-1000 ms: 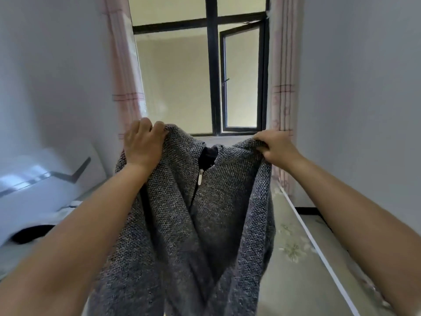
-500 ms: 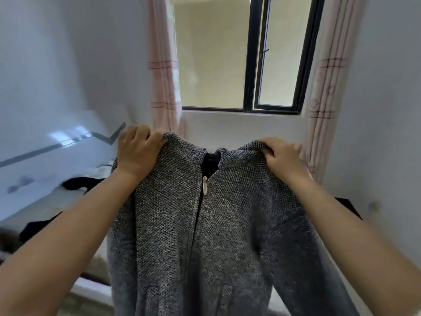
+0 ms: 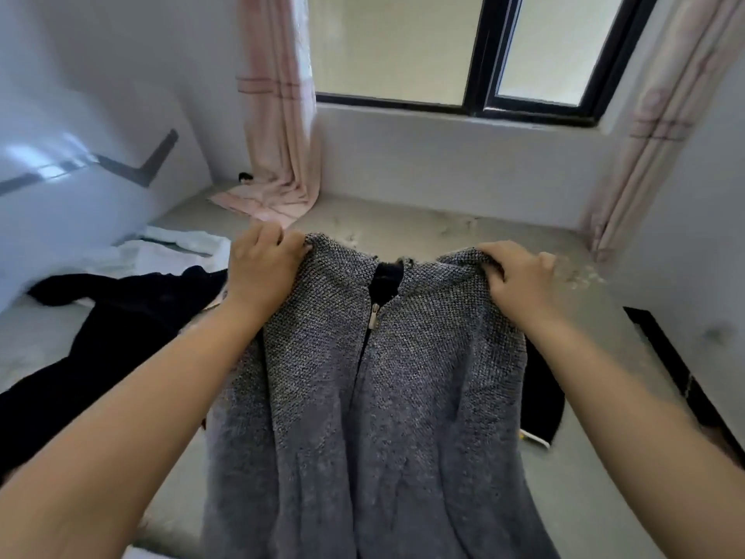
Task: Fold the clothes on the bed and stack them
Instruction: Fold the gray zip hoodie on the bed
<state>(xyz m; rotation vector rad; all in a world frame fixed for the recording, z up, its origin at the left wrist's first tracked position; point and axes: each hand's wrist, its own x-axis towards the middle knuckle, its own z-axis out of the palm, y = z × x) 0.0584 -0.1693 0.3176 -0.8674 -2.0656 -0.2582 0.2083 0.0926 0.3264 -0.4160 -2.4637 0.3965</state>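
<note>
Fingers of left hand (image 3: 262,272) and right hand (image 3: 518,278) curl round grey cardigan (image 3: 363,397) shoulders

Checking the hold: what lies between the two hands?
In the head view, the sweater's collar and zipper pull lie between left hand and right hand.

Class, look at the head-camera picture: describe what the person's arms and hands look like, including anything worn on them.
Both forearms are bare as far as the frame shows: no sleeve or cuff is in view. The left hand and the right hand wear no gloves, and no watch, bracelet or ring can be seen on either. No markings show on the arms.
</note>
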